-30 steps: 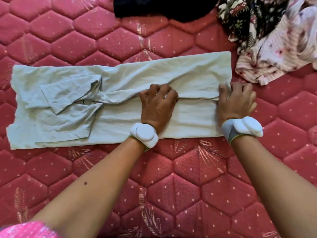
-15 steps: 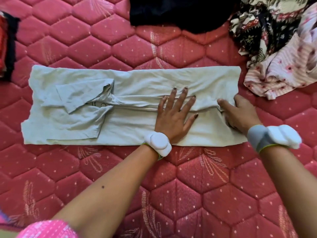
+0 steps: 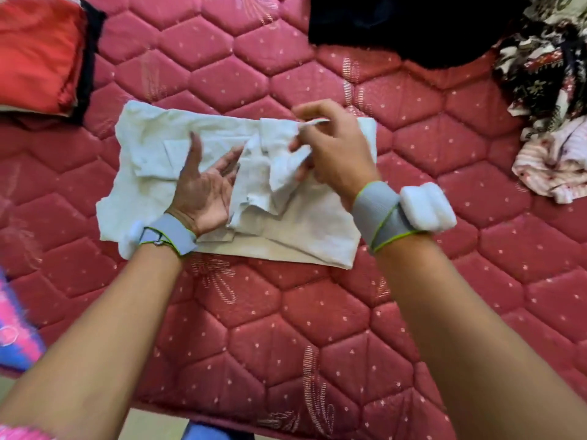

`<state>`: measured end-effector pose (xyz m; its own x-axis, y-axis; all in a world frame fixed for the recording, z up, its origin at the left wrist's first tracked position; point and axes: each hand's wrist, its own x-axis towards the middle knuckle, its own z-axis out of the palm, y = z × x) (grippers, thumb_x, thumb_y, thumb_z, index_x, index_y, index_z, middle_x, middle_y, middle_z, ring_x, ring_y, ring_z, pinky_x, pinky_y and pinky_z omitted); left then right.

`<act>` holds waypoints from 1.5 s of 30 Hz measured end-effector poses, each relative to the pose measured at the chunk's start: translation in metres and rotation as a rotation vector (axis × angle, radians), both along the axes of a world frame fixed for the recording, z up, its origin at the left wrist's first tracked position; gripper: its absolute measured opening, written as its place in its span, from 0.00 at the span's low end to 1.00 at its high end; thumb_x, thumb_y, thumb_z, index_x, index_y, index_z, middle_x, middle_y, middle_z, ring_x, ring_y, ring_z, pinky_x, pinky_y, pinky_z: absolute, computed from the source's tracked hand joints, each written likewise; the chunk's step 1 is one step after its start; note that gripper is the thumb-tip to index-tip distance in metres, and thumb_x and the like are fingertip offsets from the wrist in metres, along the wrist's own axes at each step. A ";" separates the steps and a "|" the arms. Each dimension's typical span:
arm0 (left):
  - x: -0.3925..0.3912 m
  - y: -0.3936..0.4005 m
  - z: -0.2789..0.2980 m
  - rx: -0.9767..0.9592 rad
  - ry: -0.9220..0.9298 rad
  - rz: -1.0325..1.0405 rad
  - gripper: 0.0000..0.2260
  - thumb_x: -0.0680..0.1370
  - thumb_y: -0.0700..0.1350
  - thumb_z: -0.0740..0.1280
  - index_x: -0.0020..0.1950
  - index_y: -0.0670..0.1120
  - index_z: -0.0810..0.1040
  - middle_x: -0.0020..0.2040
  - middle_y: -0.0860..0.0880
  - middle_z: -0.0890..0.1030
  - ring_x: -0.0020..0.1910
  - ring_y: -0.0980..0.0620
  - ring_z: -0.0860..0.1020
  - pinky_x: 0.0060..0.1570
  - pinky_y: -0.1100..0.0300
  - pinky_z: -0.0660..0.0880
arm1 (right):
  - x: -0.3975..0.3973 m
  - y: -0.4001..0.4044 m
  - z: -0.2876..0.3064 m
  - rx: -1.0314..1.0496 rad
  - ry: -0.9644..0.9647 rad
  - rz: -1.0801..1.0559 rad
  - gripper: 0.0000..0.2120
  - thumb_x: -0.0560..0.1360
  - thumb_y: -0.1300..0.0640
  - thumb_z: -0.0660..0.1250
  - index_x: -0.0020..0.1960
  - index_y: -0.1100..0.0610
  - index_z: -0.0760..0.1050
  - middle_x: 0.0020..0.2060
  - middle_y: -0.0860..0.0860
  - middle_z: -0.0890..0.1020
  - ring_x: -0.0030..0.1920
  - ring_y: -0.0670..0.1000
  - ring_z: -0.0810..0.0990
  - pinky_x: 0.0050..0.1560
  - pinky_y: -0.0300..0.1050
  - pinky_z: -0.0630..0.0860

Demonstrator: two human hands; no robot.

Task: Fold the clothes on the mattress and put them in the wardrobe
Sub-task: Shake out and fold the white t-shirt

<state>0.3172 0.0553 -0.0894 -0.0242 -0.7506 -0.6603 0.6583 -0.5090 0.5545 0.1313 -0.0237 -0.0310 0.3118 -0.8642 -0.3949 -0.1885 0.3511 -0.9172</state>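
Shirt [image 3: 311, 223] edge pinched by right hand [image 3: 336, 154], mid-mattress [image 3: 286, 328].

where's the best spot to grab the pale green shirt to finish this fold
Probably the loose end that the right hand pinches and carries leftward over the pale green shirt. Take that free edge from the right side; the rest lies flat on the mattress, and the open left hand hovers beside it.

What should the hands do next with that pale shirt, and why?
Probably lay the lifted end down leftward. The right hand pinches the pale shirt's end above the cloth, mid-fold, while the open left hand waits at the fold line.
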 end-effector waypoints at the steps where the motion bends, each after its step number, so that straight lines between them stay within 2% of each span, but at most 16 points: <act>1: 0.001 -0.001 -0.001 -0.001 -0.038 -0.026 0.33 0.71 0.65 0.60 0.70 0.47 0.73 0.63 0.46 0.78 0.61 0.48 0.78 0.52 0.50 0.78 | -0.008 0.000 -0.010 -0.091 0.128 -0.107 0.10 0.73 0.63 0.60 0.46 0.49 0.74 0.34 0.54 0.80 0.27 0.51 0.78 0.26 0.42 0.72; 3: 0.004 -0.002 -0.008 -0.029 -0.151 -0.083 0.24 0.74 0.52 0.69 0.67 0.45 0.74 0.64 0.43 0.77 0.62 0.46 0.77 0.57 0.49 0.77 | -0.017 0.003 -0.029 -0.191 0.424 -0.159 0.08 0.71 0.58 0.62 0.48 0.49 0.75 0.38 0.51 0.80 0.39 0.55 0.80 0.43 0.51 0.77; 6: -0.009 -0.006 -0.013 -0.023 -0.406 -0.123 0.28 0.74 0.33 0.69 0.72 0.40 0.65 0.63 0.41 0.77 0.60 0.47 0.77 0.60 0.54 0.75 | -0.037 0.016 -0.045 -0.152 0.709 0.092 0.21 0.68 0.49 0.69 0.59 0.50 0.71 0.53 0.53 0.75 0.55 0.58 0.74 0.59 0.53 0.71; 8: -0.009 -0.004 -0.013 -0.038 -0.534 -0.173 0.31 0.73 0.30 0.68 0.73 0.43 0.63 0.60 0.43 0.79 0.55 0.49 0.80 0.51 0.58 0.78 | -0.028 0.029 -0.050 -0.194 0.884 0.278 0.30 0.66 0.45 0.71 0.65 0.48 0.66 0.59 0.55 0.68 0.60 0.61 0.68 0.61 0.55 0.68; 11: -0.011 0.005 -0.012 -0.125 -0.678 -0.208 0.29 0.74 0.29 0.67 0.71 0.49 0.65 0.56 0.44 0.81 0.47 0.55 0.82 0.43 0.62 0.77 | -0.006 0.039 -0.048 -0.451 0.982 0.304 0.29 0.65 0.50 0.67 0.66 0.45 0.67 0.59 0.54 0.67 0.58 0.60 0.66 0.58 0.55 0.63; 13: -0.008 0.011 -0.009 -0.177 -0.826 -0.190 0.28 0.73 0.31 0.66 0.68 0.54 0.68 0.55 0.45 0.82 0.48 0.54 0.81 0.47 0.58 0.77 | 0.008 0.039 -0.042 -0.592 0.907 0.255 0.26 0.64 0.54 0.61 0.62 0.46 0.72 0.57 0.52 0.72 0.56 0.58 0.68 0.54 0.52 0.61; 16: -0.008 0.026 -0.009 -0.185 -1.196 -0.158 0.23 0.71 0.37 0.68 0.65 0.49 0.72 0.57 0.49 0.78 0.51 0.55 0.78 0.51 0.57 0.75 | 0.028 0.024 -0.035 -0.460 0.809 0.166 0.18 0.69 0.54 0.57 0.58 0.48 0.73 0.49 0.48 0.80 0.55 0.56 0.72 0.55 0.51 0.60; 19: -0.021 0.050 -0.014 -0.192 -1.776 -0.213 0.14 0.72 0.52 0.68 0.55 0.49 0.79 0.53 0.45 0.75 0.52 0.45 0.75 0.51 0.51 0.74 | 0.042 0.003 -0.044 -0.389 0.830 0.119 0.14 0.72 0.47 0.61 0.56 0.50 0.74 0.47 0.50 0.82 0.55 0.57 0.75 0.55 0.52 0.67; 21: -0.034 0.061 -0.018 -0.241 -1.962 -0.375 0.16 0.72 0.62 0.66 0.50 0.52 0.80 0.50 0.48 0.76 0.51 0.44 0.73 0.46 0.52 0.68 | 0.052 -0.010 -0.048 -0.382 0.824 0.204 0.19 0.70 0.40 0.65 0.55 0.51 0.73 0.51 0.51 0.81 0.56 0.57 0.77 0.51 0.50 0.73; 26: -0.042 0.079 -0.036 -0.149 -1.941 -0.491 0.15 0.72 0.62 0.66 0.48 0.53 0.79 0.44 0.53 0.77 0.47 0.47 0.72 0.43 0.54 0.61 | 0.079 -0.037 -0.059 -0.293 0.894 0.455 0.18 0.73 0.43 0.67 0.54 0.56 0.80 0.50 0.56 0.82 0.54 0.58 0.79 0.51 0.47 0.75; 31: -0.035 0.094 -0.040 -0.186 -1.765 -0.365 0.08 0.72 0.50 0.63 0.46 0.49 0.78 0.45 0.53 0.80 0.48 0.50 0.67 0.45 0.54 0.58 | 0.085 -0.055 -0.063 -0.022 0.449 0.022 0.13 0.70 0.53 0.73 0.30 0.55 0.75 0.28 0.55 0.81 0.32 0.53 0.81 0.44 0.53 0.82; 34: -0.024 0.112 -0.042 -0.089 -1.739 -0.376 0.13 0.76 0.53 0.58 0.42 0.47 0.78 0.40 0.52 0.78 0.46 0.47 0.69 0.47 0.55 0.57 | 0.098 -0.055 -0.062 0.165 0.026 -0.064 0.10 0.75 0.64 0.67 0.36 0.56 0.72 0.32 0.55 0.78 0.31 0.53 0.78 0.37 0.49 0.80; 36: -0.019 0.121 -0.043 -0.035 -1.749 -0.400 0.16 0.77 0.54 0.57 0.39 0.46 0.78 0.39 0.51 0.77 0.46 0.47 0.68 0.46 0.54 0.58 | 0.102 -0.053 -0.065 0.150 -0.082 -0.082 0.10 0.75 0.67 0.65 0.40 0.56 0.71 0.34 0.55 0.77 0.35 0.54 0.77 0.37 0.47 0.75; 39: -0.022 0.122 -0.036 0.014 -1.760 -0.362 0.13 0.73 0.54 0.59 0.38 0.48 0.77 0.42 0.50 0.76 0.46 0.47 0.69 0.46 0.53 0.62 | 0.087 -0.045 -0.078 -0.205 0.112 -0.205 0.09 0.71 0.64 0.63 0.40 0.50 0.73 0.35 0.49 0.81 0.37 0.54 0.82 0.43 0.51 0.80; 42: -0.029 0.107 -0.028 0.019 -1.827 -0.168 0.13 0.72 0.51 0.64 0.51 0.45 0.75 0.49 0.43 0.73 0.50 0.43 0.71 0.49 0.51 0.65 | 0.057 -0.017 -0.082 -0.551 0.484 -0.312 0.10 0.70 0.62 0.60 0.48 0.56 0.78 0.44 0.53 0.81 0.46 0.57 0.79 0.50 0.47 0.72; 45: -0.041 0.077 -0.022 -0.220 -1.870 -0.113 0.14 0.72 0.47 0.65 0.58 0.49 0.72 0.57 0.44 0.73 0.56 0.44 0.70 0.54 0.52 0.65 | 0.024 0.016 -0.085 -0.364 0.946 -0.464 0.15 0.74 0.52 0.60 0.59 0.50 0.75 0.59 0.53 0.75 0.59 0.57 0.71 0.55 0.48 0.65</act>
<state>0.2759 0.1324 -0.1119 0.4668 -0.8606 0.2037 -0.8160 -0.3304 0.4743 0.1550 -0.0074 -0.1163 -0.3639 -0.9314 -0.0023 -0.7859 0.3084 -0.5360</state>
